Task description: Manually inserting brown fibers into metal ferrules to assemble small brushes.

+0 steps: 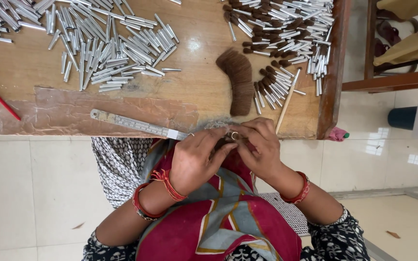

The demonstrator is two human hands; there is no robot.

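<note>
At the near edge of a worn wooden table (pixel 35 72), a left hand (pixel 194 162) and right hand (pixel 260 147) pinch together around a small silver metal ferrule (pixel 234 136). A steel ruler (pixel 136 124) lies just beside them; a curved brown bristle bundle (pixel 238 79) sits beyond, between heaps of silver metal tubes (pixel 107 46) and bristle-tipped tubes (pixel 286 34).

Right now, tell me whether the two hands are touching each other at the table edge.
Touching. The head view shows the left hand's fingertips meeting the right hand's fingers around a small metal tube, with no gap between them.
</note>
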